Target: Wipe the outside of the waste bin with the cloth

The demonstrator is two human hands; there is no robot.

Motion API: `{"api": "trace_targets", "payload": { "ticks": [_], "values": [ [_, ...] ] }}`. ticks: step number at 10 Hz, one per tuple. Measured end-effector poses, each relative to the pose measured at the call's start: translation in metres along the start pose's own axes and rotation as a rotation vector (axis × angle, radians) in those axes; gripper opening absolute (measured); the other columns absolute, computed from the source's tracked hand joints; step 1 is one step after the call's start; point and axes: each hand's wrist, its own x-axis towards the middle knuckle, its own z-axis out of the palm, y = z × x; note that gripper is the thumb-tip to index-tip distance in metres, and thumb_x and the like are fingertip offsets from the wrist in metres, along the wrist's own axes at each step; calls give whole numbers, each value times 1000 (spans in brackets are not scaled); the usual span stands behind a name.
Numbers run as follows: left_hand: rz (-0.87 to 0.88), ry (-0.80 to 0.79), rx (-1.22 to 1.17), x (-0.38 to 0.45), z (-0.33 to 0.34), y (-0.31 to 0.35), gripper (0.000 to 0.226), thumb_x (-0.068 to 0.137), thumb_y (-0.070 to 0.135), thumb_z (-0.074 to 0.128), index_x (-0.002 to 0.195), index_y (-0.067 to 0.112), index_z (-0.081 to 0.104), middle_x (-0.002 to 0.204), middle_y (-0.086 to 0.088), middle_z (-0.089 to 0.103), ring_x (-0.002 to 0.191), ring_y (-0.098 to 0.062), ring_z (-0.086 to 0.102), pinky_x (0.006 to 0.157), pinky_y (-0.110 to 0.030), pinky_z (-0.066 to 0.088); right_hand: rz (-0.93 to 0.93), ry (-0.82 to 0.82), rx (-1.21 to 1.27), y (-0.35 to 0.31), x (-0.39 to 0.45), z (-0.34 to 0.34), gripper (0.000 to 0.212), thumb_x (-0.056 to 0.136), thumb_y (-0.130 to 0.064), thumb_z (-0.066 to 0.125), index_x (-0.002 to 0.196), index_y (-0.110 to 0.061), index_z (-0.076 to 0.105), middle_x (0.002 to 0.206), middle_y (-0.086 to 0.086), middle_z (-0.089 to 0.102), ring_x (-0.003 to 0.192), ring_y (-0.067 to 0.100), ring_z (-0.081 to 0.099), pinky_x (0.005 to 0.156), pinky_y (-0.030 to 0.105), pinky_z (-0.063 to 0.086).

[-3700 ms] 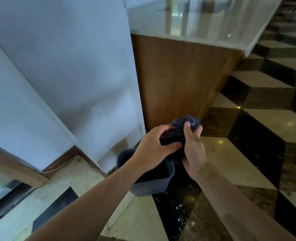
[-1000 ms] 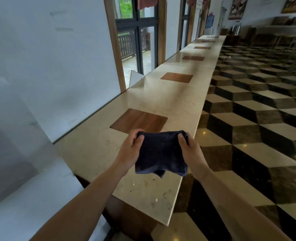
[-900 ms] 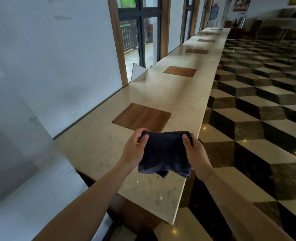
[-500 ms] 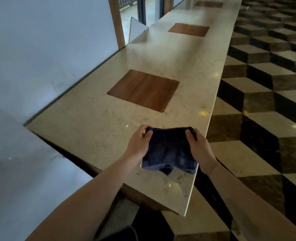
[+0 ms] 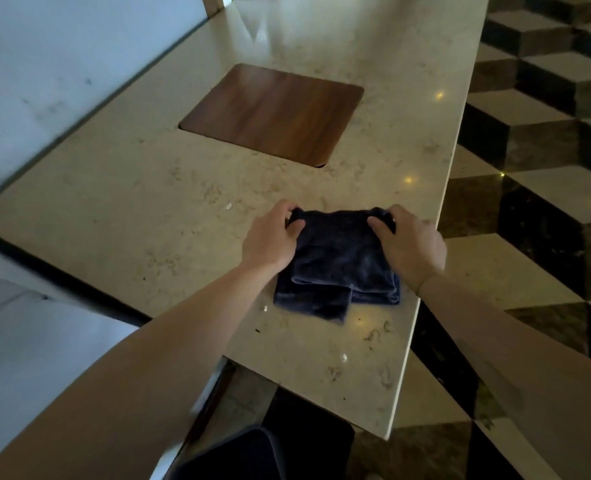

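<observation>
Left hand (image 5: 270,242) and right hand (image 5: 410,245) pinch far corners of folded cloth (image 5: 339,265) on counter (image 5: 148,209). Risk: cloth near right edge; a careless release may drop it.

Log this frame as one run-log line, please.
stage: cloth set down | left hand: pinching dark cloth | right hand: same | cloth: folded, on marble counter

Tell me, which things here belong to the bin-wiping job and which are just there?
Part of the job:
- dark cloth
- left hand and right hand, gripping its far corners
- bin, bottom edge, only partly visible

Just there:
- stone counter
- wooden square
- checkered floor
</observation>
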Motion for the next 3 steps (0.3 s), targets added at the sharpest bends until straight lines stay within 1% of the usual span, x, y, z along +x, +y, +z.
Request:
{"api": "trace_targets", "payload": {
  "ticks": [1,2,3],
  "values": [
    [78,73,99,-4,5,1,22,95,31,53,116,21,54,102,-2,68,87,-25,63,67,-41,53,-107,98,-168,1,0,6,36,99,-51,49,99,-16,59,87,6,63,86,33,59,59,34,38],
    [125,91,138,-6,7,3,31,96,29,52,125,20,48,112,-4,63,91,-25,61,68,-40,52,-123,94,-209,2,1,6,37,99,-51,49,103,-16,60,99,8,66,99,33,58,61,35,38],
    [107,121,199,-6,8,3,40,95,31,53,132,20,42,119,-8,54,84,-28,61,57,-36,46,-83,84,-246,6,-2,7,40,97,-53,50,116,-19,57,115,8,61,110,34,51,70,40,46]
  ]
}}
